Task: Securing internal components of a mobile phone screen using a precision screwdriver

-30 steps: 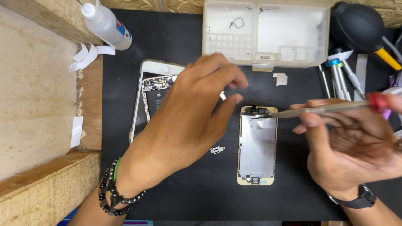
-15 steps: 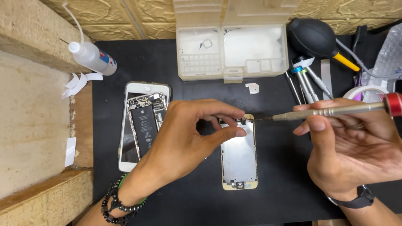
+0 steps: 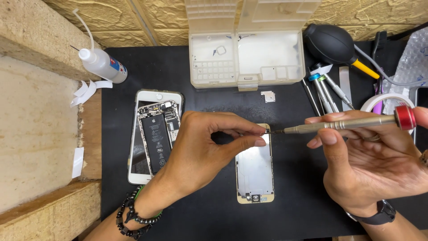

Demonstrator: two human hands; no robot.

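1. Near the desk's (image 3: 116,178) front edge, the left hand (image 3: 200,151) pinches something tiny at the screwdriver (image 3: 339,125) tip, above the screen panel (image 3: 255,172).
2. The right hand (image 3: 370,165) grasps the screwdriver; a slip could likely drop that part onto the black mat.

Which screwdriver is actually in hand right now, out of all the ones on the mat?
The red-capped screwdriver, held level in the right hand. The other screwdrivers, one blue-collared, lie untouched beside the black air blower.
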